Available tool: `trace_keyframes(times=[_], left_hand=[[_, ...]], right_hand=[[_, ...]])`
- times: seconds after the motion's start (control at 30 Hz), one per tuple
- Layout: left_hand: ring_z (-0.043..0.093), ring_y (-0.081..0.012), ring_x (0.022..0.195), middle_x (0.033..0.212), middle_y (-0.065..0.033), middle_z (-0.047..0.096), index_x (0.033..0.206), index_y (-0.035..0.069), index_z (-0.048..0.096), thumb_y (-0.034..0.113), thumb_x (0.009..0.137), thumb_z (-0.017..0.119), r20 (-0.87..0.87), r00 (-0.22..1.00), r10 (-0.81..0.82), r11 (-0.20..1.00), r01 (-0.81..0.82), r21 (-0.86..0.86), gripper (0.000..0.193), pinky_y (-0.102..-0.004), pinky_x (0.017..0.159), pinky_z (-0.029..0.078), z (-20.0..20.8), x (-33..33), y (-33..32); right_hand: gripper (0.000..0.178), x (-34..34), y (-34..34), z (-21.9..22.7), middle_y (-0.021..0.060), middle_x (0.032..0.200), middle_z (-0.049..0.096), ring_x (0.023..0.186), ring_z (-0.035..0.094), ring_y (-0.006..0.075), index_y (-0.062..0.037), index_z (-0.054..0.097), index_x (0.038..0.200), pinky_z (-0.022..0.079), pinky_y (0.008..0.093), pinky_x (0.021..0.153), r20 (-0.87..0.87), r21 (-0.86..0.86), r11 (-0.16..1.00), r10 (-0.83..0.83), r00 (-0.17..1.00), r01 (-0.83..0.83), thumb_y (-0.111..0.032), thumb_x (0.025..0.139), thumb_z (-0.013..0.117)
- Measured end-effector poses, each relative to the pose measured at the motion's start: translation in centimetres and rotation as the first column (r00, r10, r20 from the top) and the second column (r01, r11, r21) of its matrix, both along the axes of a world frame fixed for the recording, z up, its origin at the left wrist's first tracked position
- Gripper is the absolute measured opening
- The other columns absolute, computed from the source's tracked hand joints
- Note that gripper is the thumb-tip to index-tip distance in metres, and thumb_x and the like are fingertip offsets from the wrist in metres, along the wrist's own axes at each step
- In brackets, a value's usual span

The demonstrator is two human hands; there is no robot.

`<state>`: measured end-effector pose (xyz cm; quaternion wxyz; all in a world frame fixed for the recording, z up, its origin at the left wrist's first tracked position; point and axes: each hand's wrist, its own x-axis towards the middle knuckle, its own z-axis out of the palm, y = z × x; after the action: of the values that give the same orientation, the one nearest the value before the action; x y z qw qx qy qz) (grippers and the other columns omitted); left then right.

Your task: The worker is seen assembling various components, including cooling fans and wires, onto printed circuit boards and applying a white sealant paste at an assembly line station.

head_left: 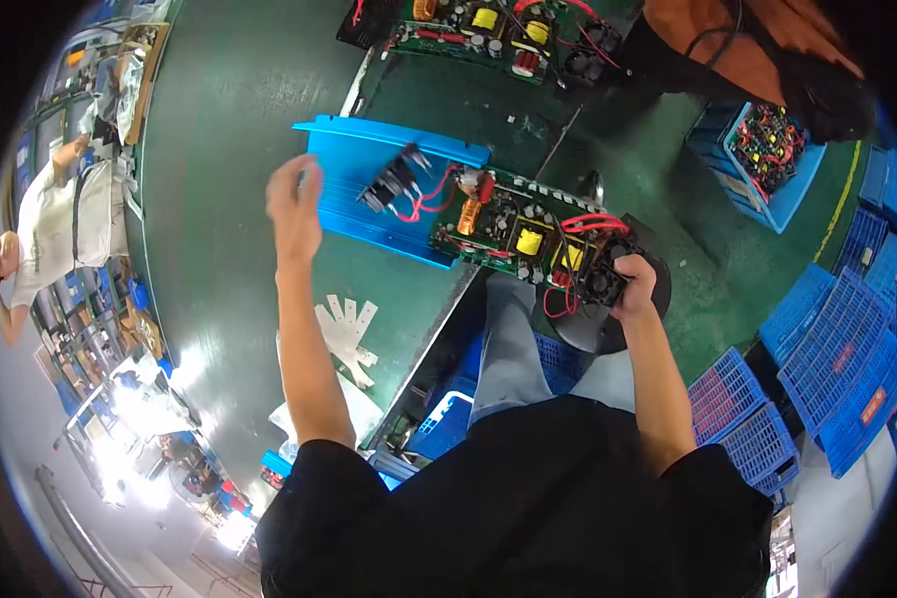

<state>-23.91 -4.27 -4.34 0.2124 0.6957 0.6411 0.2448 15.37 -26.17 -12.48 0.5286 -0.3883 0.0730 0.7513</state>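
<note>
A long green circuit board [508, 227] with yellow transformers, a copper coil and red wires lies partly over a blue metal casing [359, 224]. The board's right end sticks out past the table edge, above my legs. There my right hand [636, 284] is closed on a black cooling fan [600, 284], thumb on top. Red wires run from the board's left end to a black end piece with prongs [396, 179], resting tilted over the casing. My left hand [296, 209] is raised beside the casing's left end. Its thumb and fingers are apart, with nothing visible between them.
More circuit boards [488, 35] lie at the table's far end. White flat strips [347, 334] are on the green table [229, 199] near my left forearm. At right stand a blue bin of boards [713, 159] and stacked blue crates [837, 349]. Another person [65, 214] is across the table.
</note>
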Motion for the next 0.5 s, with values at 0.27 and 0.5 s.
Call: trace_keyframes(times=[0.27,0.5], left_hand=[[0.062,-0.0225,0.084,0.093,-0.0152,0.069,0.106,-0.005,0.069,0.039,0.099,0.052,0.048,0.980,0.192,0.941,-0.170,-0.294,0.047,-0.0359,0.078,0.046,-3.6,-5.9,1.6],[0.059,-0.0211,0.090,0.095,-0.0140,0.068,0.106,-0.003,0.070,0.054,0.103,0.034,0.337,0.866,0.369,0.862,-0.184,-0.472,0.067,-0.0369,0.083,0.043,-4.3,-6.9,0.8]], right_hand=[[0.068,-1.3,2.5,1.6,0.0195,0.117,0.066,0.103,0.067,0.0349,0.0005,0.056,0.127,0.056,0.0459,0.091,0.010,0.018,0.998,0.066,0.998,-0.067,-0.025,0.063,0.057],[0.035,-10.0,9.8,7.2,0.0095,0.099,0.067,0.096,0.067,0.0243,-0.0038,0.059,0.112,0.056,0.0367,0.085,0.420,-0.069,0.988,0.154,0.894,-0.138,-0.012,0.078,0.061]])
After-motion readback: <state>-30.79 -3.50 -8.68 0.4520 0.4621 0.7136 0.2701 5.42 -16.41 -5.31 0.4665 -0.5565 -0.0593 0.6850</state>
